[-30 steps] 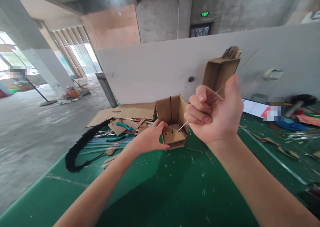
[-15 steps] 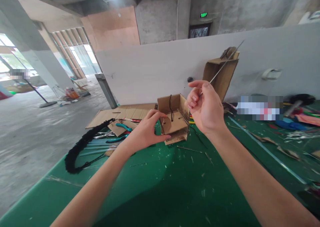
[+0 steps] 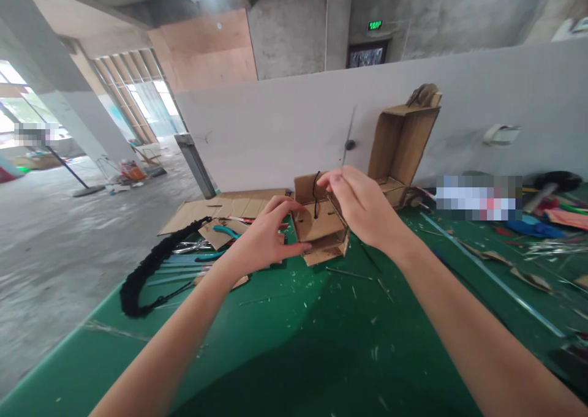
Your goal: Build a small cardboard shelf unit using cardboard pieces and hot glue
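We had the small cardboard box point(image 3: 327, 222) near the far edge of the green table point(image 3: 294, 343), between our two hands. A black cord point(image 3: 316, 210) ran up from its inner panel, against the back wall, and dark holes dotted that panel. Beneath it a shallow hollow opened toward us. The taller cardboard box point(image 3: 402, 144) stood open-fronted to the right, near the white partition point(image 3: 271, 129), with a round piece point(image 3: 423, 95) on top.

Our left hand point(image 3: 260, 238) gripped the small box by its left side, thumb at the lower front and fingers higher up, the two well apart. Our right hand point(image 3: 362, 207) pinched a thin rod point(image 3: 350, 126) that rose almost upright from the fingers.

Half a second earlier the rod had slanted up to the right across the taller box, and the right hand had been farther off; by now it had come in over the small box's right edge. The left hand had kept its hold.

The right hand covered part of that right wall, and we could not tell where the rod's lower end was. Motion blurred the rod, and the hollow's depth was too dim to read.
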`<state>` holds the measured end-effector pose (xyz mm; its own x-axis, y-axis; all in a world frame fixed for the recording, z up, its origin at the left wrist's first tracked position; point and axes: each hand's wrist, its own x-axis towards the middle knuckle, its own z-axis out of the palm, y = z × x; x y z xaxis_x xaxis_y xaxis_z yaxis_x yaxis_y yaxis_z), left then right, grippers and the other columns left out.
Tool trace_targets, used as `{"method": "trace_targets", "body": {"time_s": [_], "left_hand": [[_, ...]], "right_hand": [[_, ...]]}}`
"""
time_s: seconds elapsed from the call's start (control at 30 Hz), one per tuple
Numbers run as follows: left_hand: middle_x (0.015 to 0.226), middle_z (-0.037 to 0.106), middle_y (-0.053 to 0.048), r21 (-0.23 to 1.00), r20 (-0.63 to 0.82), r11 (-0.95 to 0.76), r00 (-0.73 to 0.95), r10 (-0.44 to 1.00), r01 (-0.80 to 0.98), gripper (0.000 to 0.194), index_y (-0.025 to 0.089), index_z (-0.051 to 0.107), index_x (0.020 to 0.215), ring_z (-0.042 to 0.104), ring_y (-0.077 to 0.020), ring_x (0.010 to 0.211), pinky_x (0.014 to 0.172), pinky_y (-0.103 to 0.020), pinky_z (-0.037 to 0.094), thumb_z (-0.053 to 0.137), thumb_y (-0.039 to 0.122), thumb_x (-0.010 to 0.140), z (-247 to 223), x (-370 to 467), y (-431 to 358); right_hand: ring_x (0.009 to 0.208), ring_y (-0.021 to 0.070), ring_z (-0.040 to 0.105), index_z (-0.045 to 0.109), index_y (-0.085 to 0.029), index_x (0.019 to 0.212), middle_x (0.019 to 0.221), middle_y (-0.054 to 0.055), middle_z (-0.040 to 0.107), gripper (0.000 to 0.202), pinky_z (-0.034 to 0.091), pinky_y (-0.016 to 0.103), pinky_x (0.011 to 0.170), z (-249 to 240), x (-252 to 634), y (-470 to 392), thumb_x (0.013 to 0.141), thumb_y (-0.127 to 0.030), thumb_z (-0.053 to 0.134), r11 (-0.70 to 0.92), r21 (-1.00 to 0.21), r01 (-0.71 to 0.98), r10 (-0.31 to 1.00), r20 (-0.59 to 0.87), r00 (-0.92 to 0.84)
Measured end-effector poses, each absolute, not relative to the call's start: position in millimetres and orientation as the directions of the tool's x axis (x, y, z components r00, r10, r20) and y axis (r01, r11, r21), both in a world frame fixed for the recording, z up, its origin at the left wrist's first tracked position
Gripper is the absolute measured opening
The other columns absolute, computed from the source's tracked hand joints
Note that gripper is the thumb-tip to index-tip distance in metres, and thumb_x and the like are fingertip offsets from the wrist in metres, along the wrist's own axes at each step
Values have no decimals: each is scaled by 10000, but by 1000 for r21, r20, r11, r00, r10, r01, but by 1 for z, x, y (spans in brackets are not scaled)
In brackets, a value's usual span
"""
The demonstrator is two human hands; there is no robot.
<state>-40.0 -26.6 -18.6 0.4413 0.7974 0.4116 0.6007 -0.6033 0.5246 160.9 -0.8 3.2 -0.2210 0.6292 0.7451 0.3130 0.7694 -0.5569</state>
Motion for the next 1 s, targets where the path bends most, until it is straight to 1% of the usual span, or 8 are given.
{"method": "trace_targets", "body": {"time_s": [0.07,0.13,0.2,0.33,0.47,0.63,0.83,1.0], "left_hand": [[1262,445,-64,533,418,-603,435,798,593,462,254,510,1156,520,-208,1112,920,-394,549,710,370,755,-19,-42,-25],[1258,447,-64,544,416,-601,434,799,586,450,256,516,1151,515,-208,1121,901,-379,558,704,369,758,-20,-43,-25],[1257,448,-65,560,407,-597,438,802,574,440,255,521,1149,516,-205,1124,886,-364,564,698,374,764,-19,-44,-25],[1255,451,-66,573,387,-590,446,807,569,438,251,527,1151,526,-199,1116,885,-353,563,693,387,769,-17,-44,-25],[1237,458,-65,585,382,-582,441,812,565,428,249,531,1143,529,-199,1109,886,-360,567,691,386,770,-15,-43,-26],[1240,457,-72,600,377,-574,436,817,557,419,251,532,1151,519,-208,1125,884,-364,567,677,387,782,-15,-45,-26],[1232,463,-59,623,367,-568,440,820,538,427,248,531,1154,532,-190,1113,894,-332,565,686,385,781,-17,-46,-24],[1230,458,-63,618,360,-568,447,819,544,433,235,532,1156,532,-194,1120,898,-330,565,689,381,780,-18,-47,-22]], "right_hand": [[913,203,547,626,-180,930,893,81,596,345,408,368,865,6,164,-4,985,-318,314,768,-380,516,582,749,-317],[985,229,558,634,-152,1005,981,114,616,318,407,390,900,8,166,-6,971,-256,335,737,-302,605,587,729,-351],[970,229,583,606,-137,1134,1013,118,632,295,434,381,870,10,166,-8,945,-208,390,704,-314,637,627,696,-349],[814,192,606,511,-122,1297,895,70,650,406,462,339,762,11,166,-9,893,-156,483,686,-344,641,663,659,-356],[753,176,600,526,-141,1253,837,46,644,374,458,325,723,10,167,-8,880,-166,509,691,-364,625,663,663,-347],[774,181,613,531,-177,1200,820,38,645,307,458,327,726,12,170,-7,895,-199,504,695,-402,596,663,679,-316],[713,171,611,537,-187,1167,771,22,640,274,458,339,719,10,173,-4,897,-228,516,686,-473,553,693,656,-298],[712,166,604,546,-179,1155,782,25,646,259,448,333,712,7,174,-1,903,-224,504,684,-476,553,703,631,-327]]}}
